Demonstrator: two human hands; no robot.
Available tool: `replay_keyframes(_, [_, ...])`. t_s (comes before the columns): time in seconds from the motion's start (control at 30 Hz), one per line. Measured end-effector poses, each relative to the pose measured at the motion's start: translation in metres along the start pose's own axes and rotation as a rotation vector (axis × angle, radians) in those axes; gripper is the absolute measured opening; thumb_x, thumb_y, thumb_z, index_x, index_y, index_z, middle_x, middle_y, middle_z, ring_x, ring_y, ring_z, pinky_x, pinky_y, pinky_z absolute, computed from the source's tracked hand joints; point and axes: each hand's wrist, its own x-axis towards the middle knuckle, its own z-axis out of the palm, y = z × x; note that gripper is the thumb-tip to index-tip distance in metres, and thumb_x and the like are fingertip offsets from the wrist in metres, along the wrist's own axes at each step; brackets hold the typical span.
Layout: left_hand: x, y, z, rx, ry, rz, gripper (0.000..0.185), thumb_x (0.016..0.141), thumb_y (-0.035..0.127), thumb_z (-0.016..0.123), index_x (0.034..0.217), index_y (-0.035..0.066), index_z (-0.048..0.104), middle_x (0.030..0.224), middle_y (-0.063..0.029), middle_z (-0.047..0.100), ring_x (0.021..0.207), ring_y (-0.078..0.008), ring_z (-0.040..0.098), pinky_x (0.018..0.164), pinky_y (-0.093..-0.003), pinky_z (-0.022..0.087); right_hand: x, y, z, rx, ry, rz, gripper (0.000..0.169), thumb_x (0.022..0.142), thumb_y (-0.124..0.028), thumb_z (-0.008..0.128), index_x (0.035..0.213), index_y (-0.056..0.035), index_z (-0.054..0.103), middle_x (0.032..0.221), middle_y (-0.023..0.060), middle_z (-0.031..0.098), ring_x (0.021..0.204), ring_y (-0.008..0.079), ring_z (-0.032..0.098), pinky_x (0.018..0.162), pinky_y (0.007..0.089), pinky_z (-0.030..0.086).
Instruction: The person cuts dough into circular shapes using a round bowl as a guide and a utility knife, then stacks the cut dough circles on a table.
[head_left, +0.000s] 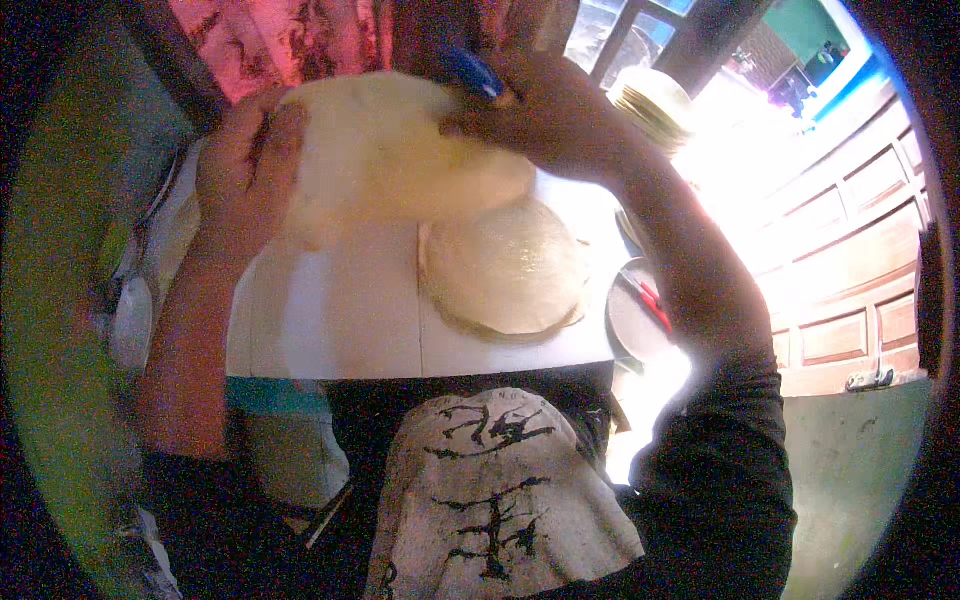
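A thin, pale, round sheet (367, 150), perhaps dough or a wrapper, lies blurred between my hands over a white tabletop (367, 315). At its left edge is my left hand (255, 161), fingers bent; whether it grips the sheet is unclear. My right hand (532, 120), at the sheet's upper right, is dark and blurred, with a blue object (472, 71) at its fingers, possibly a handle. Just below the sheet and to the right, a round stack of similar pale sheets (510, 270) rests on the tabletop.
A round plate or lid (637, 322) with a red-handled tool (655, 306) is at the table's right. Farther back stands another stack of pale discs (656, 105). A red patterned cloth (285, 37) hangs behind, and a panelled wooden door (847, 300) is at right.
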Motion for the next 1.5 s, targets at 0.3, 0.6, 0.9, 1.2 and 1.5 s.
replay_keyframes(0.3, [-0.005, -0.011, 0.148, -0.071, -0.44, -0.112, 0.037, 0.1, 0.036, 0.055, 0.111, 0.002, 0.064, 0.097, -0.018, 0.069, 0.089, -0.0332, 0.067, 0.084, -0.0426, 0.051, -0.054, 0.099, 0.026, 0.219, -0.138, 0.222, 0.04, 0.085, -0.031, 0.072, 0.117, -0.0088, 0.062, 0.098, 0.0189, 0.07, 0.089, 0.0352, 0.068, 0.08, 0.0432, 0.054])
replay_keyframes(0.6, [-0.035, -0.055, 0.269, -0.041, -0.738, -0.418, 0.034, 0.097, 0.033, 0.06, 0.11, 0.002, 0.065, 0.101, -0.0195, 0.07, 0.094, -0.033, 0.069, 0.085, -0.0428, 0.052, -0.073, 0.233, 0.152, 0.127, -0.217, 0.406, 0.03, 0.082, -0.027, 0.072, 0.102, -0.0054, 0.067, 0.094, 0.0217, 0.069, 0.091, 0.0399, 0.067, 0.08, 0.0474, 0.051])
replay_keyframes(0.9, [-0.022, -0.07, 0.251, -0.283, -1.046, -0.423, 0.041, 0.092, 0.028, 0.069, 0.125, 0.004, 0.061, 0.11, -0.013, 0.071, 0.1, -0.0263, 0.068, 0.092, -0.0383, 0.051, -0.083, 0.241, 0.139, 0.233, -0.31, 0.484, 0.033, 0.082, -0.028, 0.074, 0.103, -0.004, 0.067, 0.098, 0.0221, 0.069, 0.094, 0.0407, 0.066, 0.083, 0.0464, 0.051])
replay_keyframes(1.2, [-0.031, -0.086, 0.265, -0.122, -0.933, -0.376, 0.039, 0.094, 0.029, 0.065, 0.122, 0.003, 0.061, 0.114, -0.0173, 0.068, 0.104, -0.027, 0.066, 0.092, -0.0399, 0.05, -0.098, 0.228, 0.132, 0.182, -0.328, 0.523, 0.036, 0.081, -0.028, 0.074, 0.107, -0.0046, 0.064, 0.1, 0.0216, 0.069, 0.095, 0.0381, 0.066, 0.083, 0.0457, 0.05])
replay_keyframes(1.5, [-0.028, -0.07, 0.247, -0.17, -0.852, -0.354, 0.035, 0.097, 0.031, 0.06, 0.118, 0.003, 0.063, 0.111, -0.017, 0.069, 0.099, -0.0269, 0.067, 0.088, -0.0402, 0.051, -0.11, 0.208, 0.129, 0.124, -0.28, 0.627, 0.037, 0.083, -0.02, 0.074, 0.113, -0.007, 0.056, 0.099, 0.0235, 0.067, 0.096, 0.042, 0.064, 0.08, 0.0471, 0.05])
